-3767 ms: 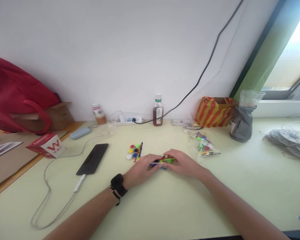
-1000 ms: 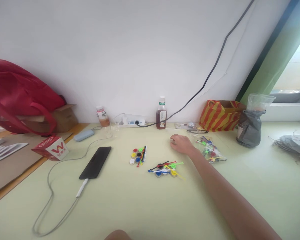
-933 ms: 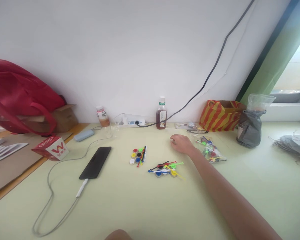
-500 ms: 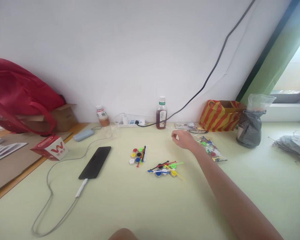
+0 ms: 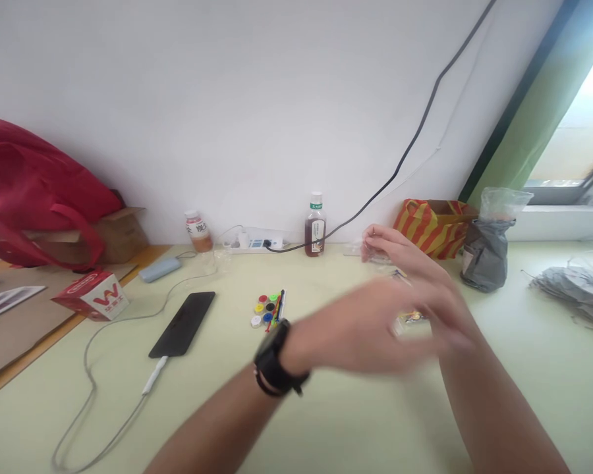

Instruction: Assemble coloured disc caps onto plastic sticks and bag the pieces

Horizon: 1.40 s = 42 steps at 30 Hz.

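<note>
My left hand (image 5: 360, 329), with a black watch on its wrist, stretches rightward across the table, blurred. Its thumb and fingers are apart with nothing between them. Through that gap shows part of a clear bag of small coloured parts (image 5: 412, 317). Farther back, my right hand (image 5: 395, 247) bends its fingers down over a clear plastic packet (image 5: 353, 249); whether they pinch its film is unclear. Left of my hands lies a group of coloured round discs (image 5: 263, 308) beside several thin arrow-shaped pointers (image 5: 278, 306). My left hand and forearm hide the second such group.
A phone (image 5: 184, 324) on a white cable lies at left, near a red and white box (image 5: 93, 295). Along the wall stand two bottles, one dark (image 5: 315, 227), and a power strip (image 5: 257, 241). A striped bag (image 5: 427, 227) and a grey bag (image 5: 489, 253) stand back right.
My left hand has come into view and reached across to the right, over the second group of parts. My right hand has moved right and farther back, onto the packet by the wall.
</note>
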Each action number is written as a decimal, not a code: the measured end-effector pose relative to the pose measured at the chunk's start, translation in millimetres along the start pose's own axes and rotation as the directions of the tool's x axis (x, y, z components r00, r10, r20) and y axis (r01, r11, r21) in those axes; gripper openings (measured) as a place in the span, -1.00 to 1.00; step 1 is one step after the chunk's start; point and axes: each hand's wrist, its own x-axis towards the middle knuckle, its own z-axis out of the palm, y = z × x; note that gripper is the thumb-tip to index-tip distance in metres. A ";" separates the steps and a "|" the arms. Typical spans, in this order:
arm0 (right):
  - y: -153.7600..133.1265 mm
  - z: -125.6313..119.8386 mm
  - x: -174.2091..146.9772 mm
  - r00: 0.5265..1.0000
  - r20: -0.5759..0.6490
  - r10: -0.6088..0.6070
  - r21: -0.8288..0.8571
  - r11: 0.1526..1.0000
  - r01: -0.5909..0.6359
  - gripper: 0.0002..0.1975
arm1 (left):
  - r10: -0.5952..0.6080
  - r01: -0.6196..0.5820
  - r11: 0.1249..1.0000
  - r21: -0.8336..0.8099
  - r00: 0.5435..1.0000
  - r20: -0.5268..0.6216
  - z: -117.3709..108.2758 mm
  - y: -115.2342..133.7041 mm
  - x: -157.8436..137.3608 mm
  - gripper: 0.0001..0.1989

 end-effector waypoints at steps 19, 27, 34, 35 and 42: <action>-12.1 35.7 2.8 0.994 0.107 0.009 -0.110 0.994 0.002 -0.61 | -0.537 0.495 0.820 -0.286 0.839 -0.089 -45.5 -142.7 -57.5 -0.60; -11.7 42.7 3.6 0.996 -0.066 -0.060 -0.036 0.998 0.058 -0.51 | -0.526 0.513 0.823 -0.243 0.850 0.012 -51.1 -134.6 -58.6 -0.63; 7.5 41.0 6.4 0.990 0.123 0.068 0.074 0.994 -0.078 -0.40 | -0.612 0.553 0.782 -0.287 0.768 -0.189 -55.9 -146.6 -63.3 -0.59; 9.0 39.5 6.2 0.986 0.144 0.078 0.071 0.994 -0.089 -0.43 | -0.621 0.561 0.771 -0.302 0.767 -0.159 -57.0 -147.5 -64.6 -0.60; 15.5 29.9 3.2 0.941 0.309 0.135 -0.018 0.991 -0.136 -0.40 | -0.642 0.584 0.742 -0.327 0.761 -0.097 -56.3 -155.5 -71.0 -0.63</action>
